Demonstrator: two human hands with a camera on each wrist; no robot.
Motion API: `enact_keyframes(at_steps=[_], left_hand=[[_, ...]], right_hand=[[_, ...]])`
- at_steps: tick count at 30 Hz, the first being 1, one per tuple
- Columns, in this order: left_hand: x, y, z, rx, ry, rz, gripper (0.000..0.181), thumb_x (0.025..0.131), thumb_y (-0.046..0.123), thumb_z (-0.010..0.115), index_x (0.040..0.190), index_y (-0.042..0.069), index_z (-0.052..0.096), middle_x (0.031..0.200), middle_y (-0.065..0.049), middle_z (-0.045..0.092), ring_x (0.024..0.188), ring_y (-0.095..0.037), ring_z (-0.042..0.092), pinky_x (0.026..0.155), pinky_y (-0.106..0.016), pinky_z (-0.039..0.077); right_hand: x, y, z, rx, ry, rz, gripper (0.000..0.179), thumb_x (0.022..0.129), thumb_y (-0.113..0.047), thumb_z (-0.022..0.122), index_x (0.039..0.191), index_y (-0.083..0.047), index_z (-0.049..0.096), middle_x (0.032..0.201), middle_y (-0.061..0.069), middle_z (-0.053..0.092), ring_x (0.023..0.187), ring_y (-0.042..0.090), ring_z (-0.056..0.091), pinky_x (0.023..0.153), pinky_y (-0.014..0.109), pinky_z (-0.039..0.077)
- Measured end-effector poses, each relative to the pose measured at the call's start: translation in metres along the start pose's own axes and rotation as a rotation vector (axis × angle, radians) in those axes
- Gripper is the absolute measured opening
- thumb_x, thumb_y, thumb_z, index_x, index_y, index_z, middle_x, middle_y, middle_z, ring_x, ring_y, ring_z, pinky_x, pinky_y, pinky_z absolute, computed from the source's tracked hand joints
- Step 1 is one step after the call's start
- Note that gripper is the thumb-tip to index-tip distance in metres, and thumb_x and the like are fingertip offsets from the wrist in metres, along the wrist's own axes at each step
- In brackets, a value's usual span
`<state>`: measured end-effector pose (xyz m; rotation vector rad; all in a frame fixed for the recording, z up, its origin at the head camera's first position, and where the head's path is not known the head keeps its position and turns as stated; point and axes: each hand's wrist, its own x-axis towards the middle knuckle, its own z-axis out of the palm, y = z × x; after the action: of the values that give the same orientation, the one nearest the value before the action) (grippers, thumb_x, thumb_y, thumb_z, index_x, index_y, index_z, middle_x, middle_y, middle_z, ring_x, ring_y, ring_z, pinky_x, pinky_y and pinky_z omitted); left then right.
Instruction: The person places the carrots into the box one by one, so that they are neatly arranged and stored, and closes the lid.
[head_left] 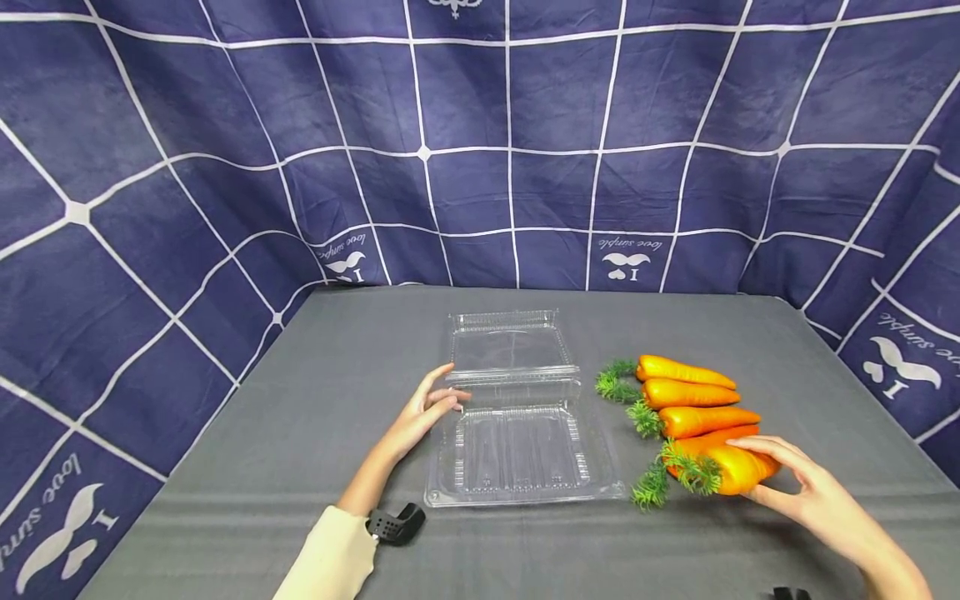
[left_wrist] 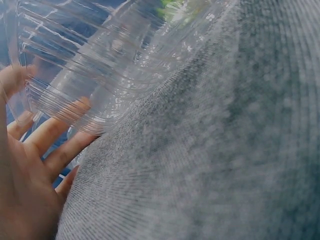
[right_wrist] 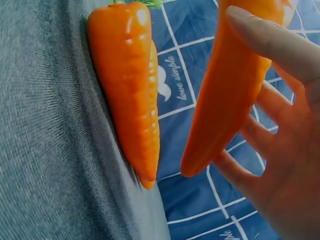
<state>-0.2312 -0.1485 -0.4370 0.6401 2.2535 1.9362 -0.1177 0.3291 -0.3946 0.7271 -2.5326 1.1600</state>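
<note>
My right hand (head_left: 801, 483) grips an orange carrot (head_left: 738, 469) with a green leafy top. In the right wrist view, the thumb lies across the held carrot (right_wrist: 225, 95) and the fingers are behind it, with the carrot apart from those on the table. Several more carrots (head_left: 708, 421) lie side by side just beyond, their green tops pointing left. A clear plastic container (head_left: 521, 450) lies with its lid (head_left: 510, 346) folded back. At the container's left side near the hinge, my left hand (head_left: 420, 417) pinches the plastic edge; the left wrist view shows the fingers (left_wrist: 55, 130) against the ribbed wall.
A grey cloth (head_left: 360, 350) covers the table. Blue fabric with white lines (head_left: 465, 192) hangs behind and along both sides. A black band (head_left: 397, 525) sits at the left wrist, by a cream sleeve (head_left: 330, 554).
</note>
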Motion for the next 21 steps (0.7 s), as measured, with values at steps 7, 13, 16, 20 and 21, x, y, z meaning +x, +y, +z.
enact_keyframes(at_steps=[7, 13, 16, 20, 21], left_hand=[[0.000, 0.000, -0.001, -0.003, -0.007, 0.004, 0.058, 0.095, 0.016, 0.046, 0.144, 0.008, 0.017, 0.117, -0.028, 0.057, 0.097, -0.027, 0.059, 0.090, -0.020, 0.039], [-0.001, 0.001, -0.003, -0.001, -0.004, -0.028, 0.058, 0.095, 0.015, 0.046, 0.144, 0.010, 0.017, 0.118, -0.027, 0.057, 0.102, -0.037, 0.056, 0.091, -0.022, 0.039], [-0.001, 0.004, -0.002, -0.004, -0.011, -0.047, 0.057, 0.095, 0.013, 0.045, 0.144, 0.011, 0.016, 0.119, -0.027, 0.056, 0.105, -0.041, 0.053, 0.093, -0.027, 0.038], [-0.003, 0.014, 0.001, -0.002, -0.019, -0.062, 0.055, 0.096, 0.011, 0.044, 0.144, 0.012, 0.017, 0.120, -0.029, 0.054, 0.106, -0.045, 0.051, 0.094, -0.030, 0.037], [-0.004, 0.018, 0.002, 0.001, -0.019, -0.064, 0.055, 0.096, 0.011, 0.043, 0.144, 0.011, 0.017, 0.120, -0.030, 0.054, 0.106, -0.046, 0.050, 0.094, -0.030, 0.037]], right_hand=[[0.001, -0.011, 0.002, -0.025, 0.018, 0.041, 0.054, 0.068, 0.012, 0.068, 0.118, -0.003, 0.056, 0.117, -0.021, 0.051, 0.114, -0.012, 0.038, 0.089, 0.006, 0.017], [0.009, -0.020, 0.005, -0.045, 0.041, 0.002, 0.057, 0.063, 0.012, 0.072, 0.116, -0.002, 0.057, 0.113, -0.016, 0.054, 0.109, -0.010, 0.043, 0.089, 0.005, 0.024], [0.011, -0.024, 0.006, -0.060, 0.056, -0.020, 0.058, 0.061, 0.012, 0.073, 0.116, -0.002, 0.058, 0.113, -0.018, 0.054, 0.108, -0.010, 0.042, 0.089, 0.005, 0.024], [0.014, -0.029, 0.008, -0.095, 0.078, -0.073, 0.061, 0.058, 0.011, 0.075, 0.115, -0.001, 0.059, 0.114, -0.022, 0.052, 0.108, -0.010, 0.042, 0.091, 0.005, 0.024], [0.014, -0.030, 0.008, -0.104, 0.081, -0.088, 0.062, 0.057, 0.011, 0.075, 0.116, -0.001, 0.059, 0.115, -0.022, 0.052, 0.108, -0.010, 0.042, 0.091, 0.005, 0.025]])
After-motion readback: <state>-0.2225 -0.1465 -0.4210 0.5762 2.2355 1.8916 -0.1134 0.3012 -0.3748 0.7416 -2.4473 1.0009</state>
